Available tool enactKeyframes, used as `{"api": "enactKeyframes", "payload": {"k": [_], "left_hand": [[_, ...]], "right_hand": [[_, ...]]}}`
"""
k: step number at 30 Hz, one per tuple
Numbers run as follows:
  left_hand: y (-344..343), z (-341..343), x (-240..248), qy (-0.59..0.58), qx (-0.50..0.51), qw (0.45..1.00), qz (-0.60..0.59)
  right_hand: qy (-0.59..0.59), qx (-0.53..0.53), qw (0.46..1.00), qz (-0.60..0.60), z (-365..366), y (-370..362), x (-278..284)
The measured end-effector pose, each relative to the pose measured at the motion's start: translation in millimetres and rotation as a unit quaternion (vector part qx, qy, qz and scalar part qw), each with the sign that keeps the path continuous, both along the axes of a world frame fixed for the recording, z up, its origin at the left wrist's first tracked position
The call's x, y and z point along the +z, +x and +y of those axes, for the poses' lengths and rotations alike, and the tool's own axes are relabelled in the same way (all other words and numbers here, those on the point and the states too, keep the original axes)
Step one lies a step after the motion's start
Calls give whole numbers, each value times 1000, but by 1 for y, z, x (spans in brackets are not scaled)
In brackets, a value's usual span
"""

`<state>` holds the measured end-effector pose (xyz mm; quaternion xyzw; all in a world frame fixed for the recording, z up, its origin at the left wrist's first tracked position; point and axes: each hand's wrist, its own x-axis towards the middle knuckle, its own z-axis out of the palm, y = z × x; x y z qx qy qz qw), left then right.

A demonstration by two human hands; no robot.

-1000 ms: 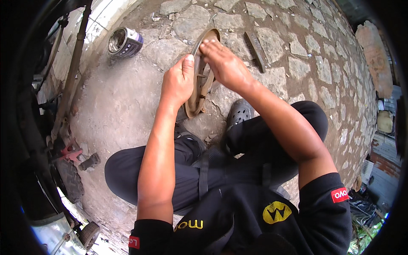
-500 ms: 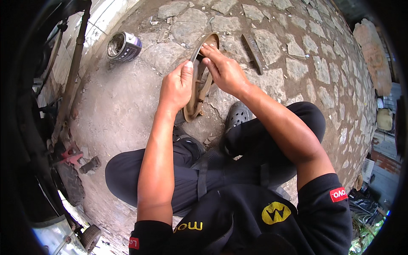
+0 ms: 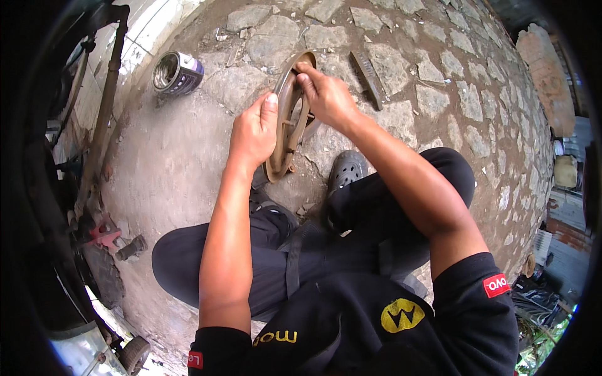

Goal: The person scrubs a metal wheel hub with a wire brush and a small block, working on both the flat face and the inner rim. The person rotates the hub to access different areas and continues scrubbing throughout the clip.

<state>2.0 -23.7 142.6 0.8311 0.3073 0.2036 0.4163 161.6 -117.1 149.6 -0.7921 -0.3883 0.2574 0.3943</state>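
Observation:
My left hand (image 3: 254, 130) is closed around the left edge of a brown, rusty-looking metal plate (image 3: 280, 156), its thumb on the rim. The plate has a raised curved rim and ribs inside, and stands tilted above the stones between my feet. My right hand (image 3: 330, 100) presses its bunched fingers against the plate's inner face near the far end. Those fingertips are partly hidden, and whether they pinch something small I cannot make out. A dark narrow bar (image 3: 366, 81) with pale marks lies on the paving just beyond my right hand.
An open paint can (image 3: 178, 73) lies tilted at the far left. A dark metal frame (image 3: 106, 113) and a red metal piece (image 3: 105, 232) stand along the left. Uneven paving stones (image 3: 433, 111) spread to the right. My grey clog (image 3: 348, 169) is close to the plate.
My right fingers, stretched along the plate's inner face before, are now bunched and slightly lower. The plate has turned a little, showing more of its inside.

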Motion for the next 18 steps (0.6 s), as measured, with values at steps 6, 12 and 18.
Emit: {"api": "enactKeyframes", "payload": {"k": [6, 12, 18], "left_hand": [[1, 2, -1, -7, -4, 1000, -21], [6, 3, -1, 5, -13, 1000, -9], [-9, 27, -42, -94, -16, 995, -17]], "right_hand": [[81, 3, 995, -52, -1, 2, -30], [201, -26, 966, -159, 1, 3, -52], [145, -80, 986, -21, 13, -8, -48]]}}
